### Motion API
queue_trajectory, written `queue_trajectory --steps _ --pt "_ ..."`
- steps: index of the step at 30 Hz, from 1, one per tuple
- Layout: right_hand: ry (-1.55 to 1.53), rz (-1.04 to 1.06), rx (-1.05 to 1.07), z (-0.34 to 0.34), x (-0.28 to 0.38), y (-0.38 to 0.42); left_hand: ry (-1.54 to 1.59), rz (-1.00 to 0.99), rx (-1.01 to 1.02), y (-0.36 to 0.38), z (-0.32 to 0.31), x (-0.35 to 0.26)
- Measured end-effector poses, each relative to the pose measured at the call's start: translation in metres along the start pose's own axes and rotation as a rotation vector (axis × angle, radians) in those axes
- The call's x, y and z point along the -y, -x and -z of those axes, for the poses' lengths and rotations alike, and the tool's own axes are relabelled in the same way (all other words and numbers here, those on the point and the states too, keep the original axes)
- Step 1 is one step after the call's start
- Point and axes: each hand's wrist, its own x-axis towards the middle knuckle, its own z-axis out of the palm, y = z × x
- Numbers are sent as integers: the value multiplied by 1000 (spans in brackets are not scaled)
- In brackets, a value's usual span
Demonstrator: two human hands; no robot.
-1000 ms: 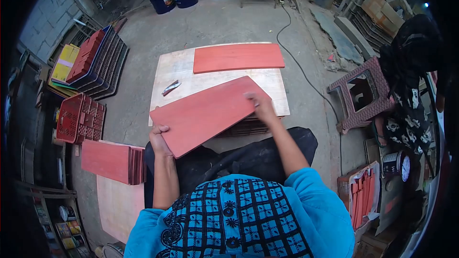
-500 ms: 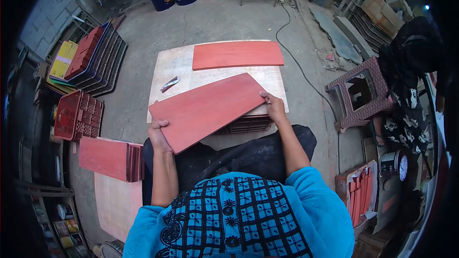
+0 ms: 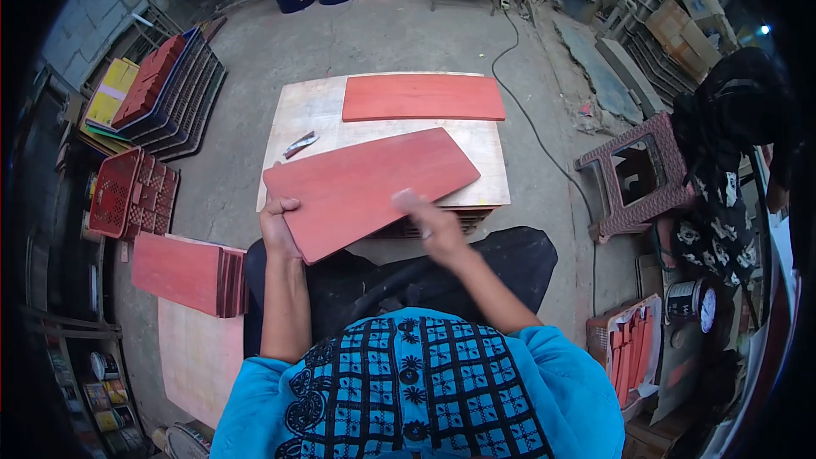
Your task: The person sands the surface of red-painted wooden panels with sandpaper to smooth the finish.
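The left hand grips the near-left corner of 1 red board, which stretches up and right from it; the blurred right hand hovers open at the board's near edge.

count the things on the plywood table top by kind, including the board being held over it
Red boards: 2, one flat at the far edge and one tilted, held at its near end by the left hand with the right hand at its near edge
Small metal tool: 1, kind too small to tell
Total: 3 on or over the plywood table top
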Motion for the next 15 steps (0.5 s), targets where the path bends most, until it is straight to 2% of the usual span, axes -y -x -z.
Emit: queue_trajectory --steps 2,4,6,8,9,10,12,14,15 --pt "-26 56 -22 -6 -1 -2 -36 -30 85 12 -14 -6" --pt "167 -174 -142 7 -57 -5 -66 -59 157 19 -24 -10" --pt "92 -354 -207 25 -104 -5 -74 -87 211 26 -29 -10" --pt "-175 -249 -115 18 -38 -24 -94 -102 222 30 -40 -8" --pt "-341 -120 -108 -4 -14 -24 -103 -98 219 35 -42 -7" --pt "-56 150 -90 -10 17 -26 -118 -80 257 37 -43 -7" --pt "-64 230 -204 -15 6 -33 -149 -53 332 40 -45 -8" --pt "122 14 -398 -6 -76 -37 -181 -50 314 41 -37 -1" --pt "168 -334 -358 17 -89 -42 -198 -50 307 41 -34 1"
